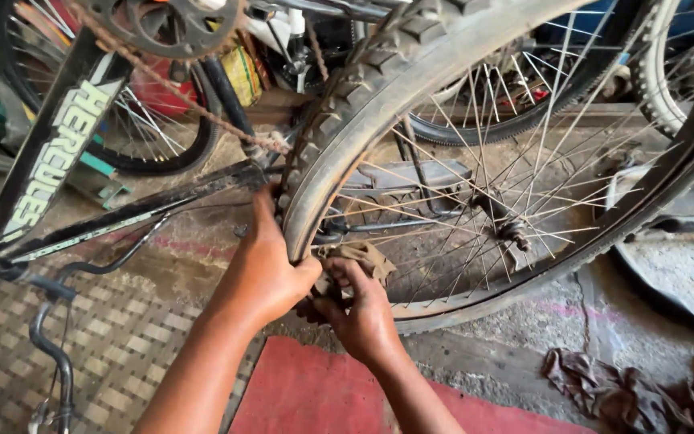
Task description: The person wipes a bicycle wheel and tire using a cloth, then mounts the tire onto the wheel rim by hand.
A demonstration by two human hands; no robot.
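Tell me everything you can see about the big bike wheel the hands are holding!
The wheel stands on the floor, filling much of the view. Its black knobby tyre looks dusty and worn. The metal rim looks dull and dirty, and thin silver spokes run to a hub in the middle. The left hand clasps tyre and rim. The right hand presses a brown rag to the rim. A rusty chain hangs beside it.

Frame decal (56, 153): long pale-green lettering strip on the black slanted tube, upper left.
Packet (244, 74): yellowish, patterned, behind the chain, top centre.
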